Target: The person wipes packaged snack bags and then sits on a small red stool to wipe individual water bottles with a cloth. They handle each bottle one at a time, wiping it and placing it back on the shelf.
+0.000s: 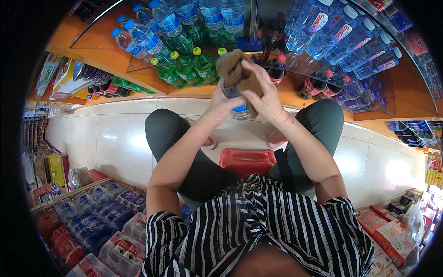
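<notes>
My left hand (221,104) is closed around the lower part of a clear plastic water bottle (240,110) with a blue label. With my right hand (263,86) I hold a brown cloth (234,67) against the bottle's top and side, so its cap is hidden. Both hands are in front of the shelf's edge, above the floor between my knees. Just behind them stand green soda bottles (205,65) with yellow-green caps and a dark cola bottle (277,69) with a red cap.
Blue-capped water bottles (169,20) stand on a glass shelf (207,63) at the upper left, white-capped bottles (328,38) at the upper right. A red plastic stool (246,159) is beneath me. Shrink-wrapped drink packs (93,221) lie at the lower left, cartons (384,235) at the lower right.
</notes>
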